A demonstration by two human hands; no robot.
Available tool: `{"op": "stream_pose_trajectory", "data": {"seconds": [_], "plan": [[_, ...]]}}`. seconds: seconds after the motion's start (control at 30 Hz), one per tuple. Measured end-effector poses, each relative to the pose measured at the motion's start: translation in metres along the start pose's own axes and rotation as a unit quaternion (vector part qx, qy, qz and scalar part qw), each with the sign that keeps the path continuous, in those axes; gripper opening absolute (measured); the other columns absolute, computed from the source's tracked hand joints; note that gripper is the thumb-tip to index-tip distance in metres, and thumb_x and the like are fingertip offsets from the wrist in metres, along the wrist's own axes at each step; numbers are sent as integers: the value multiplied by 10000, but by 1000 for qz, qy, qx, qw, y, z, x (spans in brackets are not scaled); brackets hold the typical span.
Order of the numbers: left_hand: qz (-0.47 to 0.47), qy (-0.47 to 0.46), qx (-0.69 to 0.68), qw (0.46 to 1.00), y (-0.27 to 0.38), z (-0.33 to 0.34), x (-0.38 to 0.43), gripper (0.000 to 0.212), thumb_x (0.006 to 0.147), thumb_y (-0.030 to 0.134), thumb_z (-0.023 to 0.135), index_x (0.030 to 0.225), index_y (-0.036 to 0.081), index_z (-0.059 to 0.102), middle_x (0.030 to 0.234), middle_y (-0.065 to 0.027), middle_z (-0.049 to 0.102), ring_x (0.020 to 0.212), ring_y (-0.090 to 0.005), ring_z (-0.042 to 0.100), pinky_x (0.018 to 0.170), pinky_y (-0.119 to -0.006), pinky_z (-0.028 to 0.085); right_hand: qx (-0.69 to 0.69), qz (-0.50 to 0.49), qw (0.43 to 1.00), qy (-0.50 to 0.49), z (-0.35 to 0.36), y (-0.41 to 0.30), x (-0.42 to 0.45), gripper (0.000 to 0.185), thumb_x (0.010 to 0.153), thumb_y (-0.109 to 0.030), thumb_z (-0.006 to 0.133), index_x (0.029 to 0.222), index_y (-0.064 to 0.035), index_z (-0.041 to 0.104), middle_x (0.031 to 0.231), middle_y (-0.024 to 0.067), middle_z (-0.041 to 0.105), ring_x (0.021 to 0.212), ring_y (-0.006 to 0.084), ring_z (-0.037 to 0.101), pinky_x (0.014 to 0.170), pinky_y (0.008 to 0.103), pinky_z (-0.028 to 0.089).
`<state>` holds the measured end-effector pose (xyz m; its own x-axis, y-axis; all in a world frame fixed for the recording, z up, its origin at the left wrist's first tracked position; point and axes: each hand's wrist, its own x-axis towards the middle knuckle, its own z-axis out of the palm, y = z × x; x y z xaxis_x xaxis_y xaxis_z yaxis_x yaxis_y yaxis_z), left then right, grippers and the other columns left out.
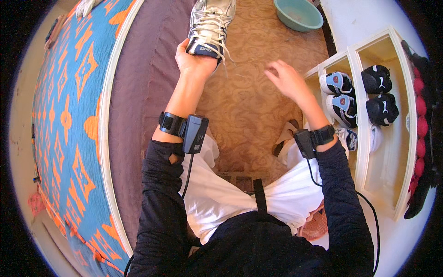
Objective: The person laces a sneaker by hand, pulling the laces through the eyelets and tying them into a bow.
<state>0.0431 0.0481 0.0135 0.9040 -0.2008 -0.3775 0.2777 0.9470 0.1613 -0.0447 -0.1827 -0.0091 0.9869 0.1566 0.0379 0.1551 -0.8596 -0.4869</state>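
Note:
A white and navy ASICS running shoe (211, 29) with loose white laces (210, 27) is held up by my left hand (196, 61). That hand cups the shoe from beneath at its tongue end, and the palm hides part of its underside. The front of the shoe runs out of the top of the view. To the right, my right hand (284, 79) hovers over the patterned brown floor (256, 97), holding nothing, its fingers bent and slightly apart. It is apart from the shoe and closest to the cream shoe rack (356, 69).
Blue-and-black shoes (341, 83) and black Puma shoes (377, 79) occupy the rack. A teal basin (299, 15) sits on the floor at the top right. Along the left runs a bed with a blue and orange cover (69, 104). An orange basket (314, 225) is beside my leg.

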Motion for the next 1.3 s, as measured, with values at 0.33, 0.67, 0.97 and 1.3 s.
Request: {"op": "stream_pose_trajectory", "data": {"seconds": [0.33, 0.67, 0.97, 1.3], "plan": [[-87, -31, 54, 994, -41, -4, -10, 404, 811, 274, 380, 1100, 22, 508, 1101, -142, 552, 1018, -280, 520, 914, -422, 383, 204, -115, 948, 217, -3, -65, 28, 176, 803, -191, 600, 920, -60, 603, 876, 84, 566, 742, 225, 594, 640, 306, 473], [-133, -8, 120, 984, -57, -18, -16, 415, 795, 305, 417, 1086, 18, 492, 1063, -113, 564, 962, -245, 542, 877, -390, 412, 282, -51, 956, 61, 3, -53, 23, 189, 825, -115, 566, 1005, -65, 595, 718, 27, 586, 583, 70, 471, 550, 222, 407], [-112, 1, 102, 989, -58, 5, -24, 443, 827, 286, 372, 1151, 5, 484, 1161, -138, 536, 1070, -279, 506, 975, -413, 338, 262, 3, 954, 146, -2, -52, 18, 144, 803, -201, 572, 858, -72, 543, 610, 89, 574, 542, 218, 565, 518, 336, 438], [-105, -8, 91, 990, -54, -3, -15, 418, 825, 266, 375, 1133, 5, 483, 1140, -151, 533, 1055, -281, 508, 939, -414, 374, 179, -1, 977, 117, -9, -49, 11, 159, 726, -176, 610, 786, -45, 543, 591, 60, 539, 541, 196, 533, 532, 313, 439]]}}
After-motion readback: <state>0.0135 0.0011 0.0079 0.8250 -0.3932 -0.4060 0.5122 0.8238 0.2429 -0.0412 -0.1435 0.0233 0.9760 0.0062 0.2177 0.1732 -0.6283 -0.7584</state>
